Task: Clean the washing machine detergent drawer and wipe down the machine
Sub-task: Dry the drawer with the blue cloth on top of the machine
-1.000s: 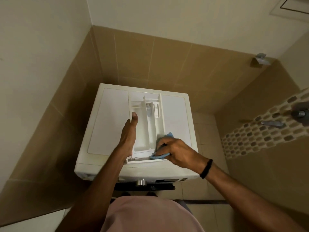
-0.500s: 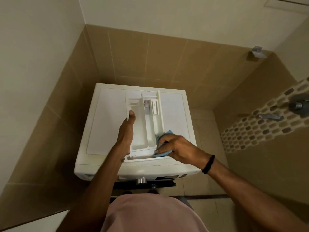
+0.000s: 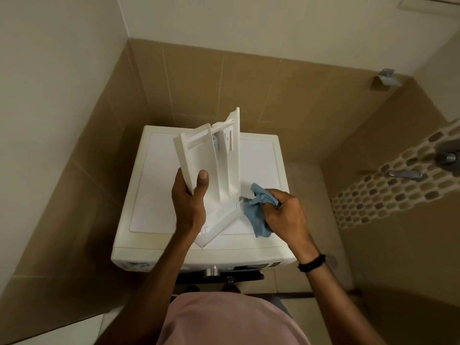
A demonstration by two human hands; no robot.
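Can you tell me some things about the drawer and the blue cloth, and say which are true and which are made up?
1. The left hand holds the detergent drawer tilted up. True.
2. The drawer lies flat on the washing machine. False: only its front end rests there.
3. The right hand holds a blue cloth. True.
4. The cloth is inside the drawer. False: it is beside it.
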